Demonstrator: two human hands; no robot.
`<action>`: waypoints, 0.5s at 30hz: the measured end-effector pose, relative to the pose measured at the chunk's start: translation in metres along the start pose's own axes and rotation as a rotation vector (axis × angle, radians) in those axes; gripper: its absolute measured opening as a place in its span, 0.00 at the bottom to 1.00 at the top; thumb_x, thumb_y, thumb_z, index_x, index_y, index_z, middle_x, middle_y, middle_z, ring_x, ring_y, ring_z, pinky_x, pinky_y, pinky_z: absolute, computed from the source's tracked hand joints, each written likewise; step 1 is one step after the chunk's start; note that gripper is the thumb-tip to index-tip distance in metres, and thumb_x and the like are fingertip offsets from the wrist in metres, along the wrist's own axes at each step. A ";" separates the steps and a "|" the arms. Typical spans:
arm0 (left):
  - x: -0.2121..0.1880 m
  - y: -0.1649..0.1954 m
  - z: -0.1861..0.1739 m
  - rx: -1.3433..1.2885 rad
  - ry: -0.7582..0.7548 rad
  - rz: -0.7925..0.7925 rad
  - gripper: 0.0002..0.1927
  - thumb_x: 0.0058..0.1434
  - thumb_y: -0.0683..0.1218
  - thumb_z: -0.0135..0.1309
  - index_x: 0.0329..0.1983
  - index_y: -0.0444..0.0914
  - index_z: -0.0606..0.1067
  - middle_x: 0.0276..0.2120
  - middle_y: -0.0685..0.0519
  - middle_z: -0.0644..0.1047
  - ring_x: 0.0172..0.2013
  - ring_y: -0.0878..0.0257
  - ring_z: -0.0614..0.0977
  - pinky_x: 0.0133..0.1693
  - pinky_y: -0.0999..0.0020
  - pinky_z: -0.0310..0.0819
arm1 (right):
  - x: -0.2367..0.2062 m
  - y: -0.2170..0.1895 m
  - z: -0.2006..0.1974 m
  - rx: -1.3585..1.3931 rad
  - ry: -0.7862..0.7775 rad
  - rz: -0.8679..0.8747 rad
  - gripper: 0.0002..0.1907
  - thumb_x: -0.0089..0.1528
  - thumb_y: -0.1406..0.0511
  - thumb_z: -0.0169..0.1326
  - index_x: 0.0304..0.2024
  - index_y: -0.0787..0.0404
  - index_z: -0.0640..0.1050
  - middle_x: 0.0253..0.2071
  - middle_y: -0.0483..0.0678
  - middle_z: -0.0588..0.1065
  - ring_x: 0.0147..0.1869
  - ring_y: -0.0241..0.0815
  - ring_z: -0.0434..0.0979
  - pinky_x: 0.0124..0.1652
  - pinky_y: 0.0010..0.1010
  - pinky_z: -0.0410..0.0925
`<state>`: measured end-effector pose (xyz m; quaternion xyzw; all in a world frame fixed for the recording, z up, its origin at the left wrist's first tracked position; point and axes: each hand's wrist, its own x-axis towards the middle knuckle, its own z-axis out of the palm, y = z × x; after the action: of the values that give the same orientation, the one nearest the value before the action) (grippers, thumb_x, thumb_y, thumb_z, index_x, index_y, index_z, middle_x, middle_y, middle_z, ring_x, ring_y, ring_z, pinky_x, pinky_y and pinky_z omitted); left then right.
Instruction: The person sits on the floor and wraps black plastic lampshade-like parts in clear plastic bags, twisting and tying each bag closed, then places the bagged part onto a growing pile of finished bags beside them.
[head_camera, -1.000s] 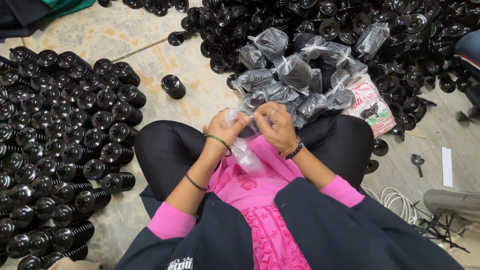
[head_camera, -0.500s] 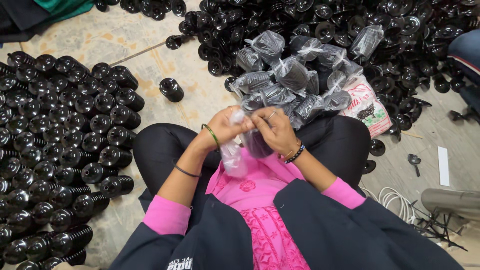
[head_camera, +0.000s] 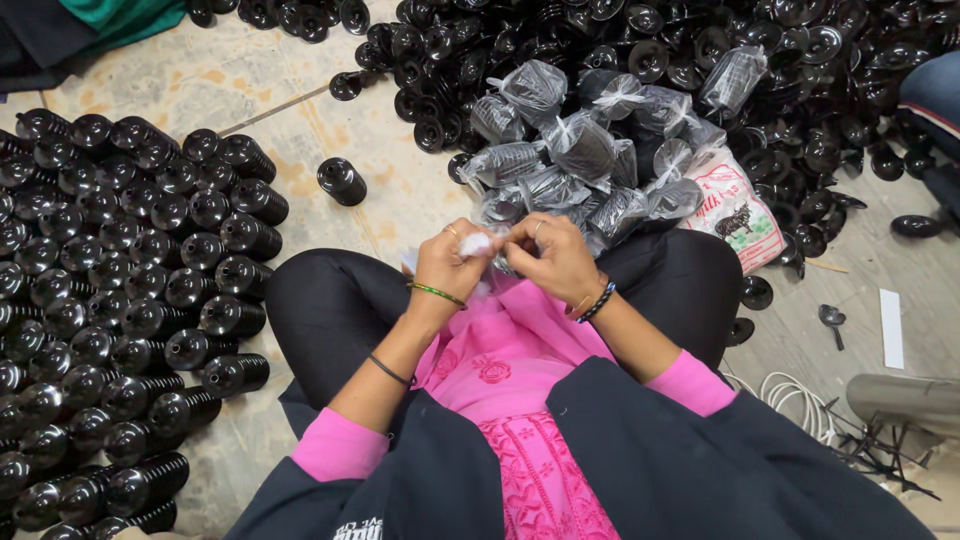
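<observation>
A person sits cross-legged on the floor (head_camera: 250, 80) and looks down at two hands held close together over the lap. The left hand (head_camera: 450, 265) and the right hand (head_camera: 550, 258) both hold a small clear plastic bag (head_camera: 478, 245). The fingers of each hand are pressed together and pinch the top of the bag, which is bunched up white between them. The bag sits right between the two hands, above the pink top (head_camera: 510, 370). What is inside the bag is hidden by the hands.

The left wrist wears a green bangle (head_camera: 436, 292) and a thin black band further up the arm. The right wrist wears a black bead bracelet (head_camera: 597, 300).

To the left, many shiny black round parts (head_camera: 120, 280) stand in neat rows on the floor. One black part (head_camera: 341, 181) lies alone, away from the rows. In front of the knees lies a heap of clear bags (head_camera: 580, 150), each tied shut with black parts inside. Behind them is a big loose pile of black parts (head_camera: 800, 70). A white printed sack (head_camera: 735, 205) lies beside the bags. A coil of white cord (head_camera: 795, 400) lies on the floor to the right.
</observation>
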<state>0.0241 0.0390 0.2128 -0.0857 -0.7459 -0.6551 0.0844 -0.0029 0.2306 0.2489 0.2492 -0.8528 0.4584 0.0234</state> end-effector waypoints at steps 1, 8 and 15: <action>-0.001 -0.005 0.003 -0.072 0.052 -0.058 0.08 0.64 0.41 0.62 0.34 0.35 0.74 0.30 0.56 0.79 0.31 0.70 0.76 0.33 0.72 0.72 | 0.001 -0.006 0.000 -0.133 0.033 -0.059 0.04 0.55 0.68 0.63 0.33 0.59 0.82 0.34 0.47 0.79 0.42 0.44 0.79 0.51 0.33 0.64; 0.023 -0.026 -0.026 -0.292 -0.233 -0.543 0.10 0.56 0.44 0.68 0.31 0.38 0.76 0.22 0.60 0.74 0.21 0.72 0.69 0.23 0.75 0.61 | 0.006 -0.015 -0.006 -0.091 0.089 -0.525 0.08 0.53 0.68 0.60 0.35 0.59 0.77 0.44 0.53 0.78 0.49 0.54 0.77 0.53 0.37 0.61; 0.006 0.002 -0.013 0.413 -0.096 0.314 0.08 0.61 0.41 0.64 0.38 0.38 0.75 0.33 0.53 0.81 0.35 0.61 0.80 0.38 0.65 0.75 | -0.006 0.022 0.015 0.469 -0.078 0.244 0.04 0.61 0.67 0.57 0.36 0.61 0.77 0.36 0.46 0.77 0.37 0.43 0.77 0.42 0.34 0.68</action>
<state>0.0188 0.0262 0.2181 -0.2122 -0.8446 -0.4629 0.1650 -0.0045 0.2310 0.2216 0.1609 -0.7474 0.6327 -0.1233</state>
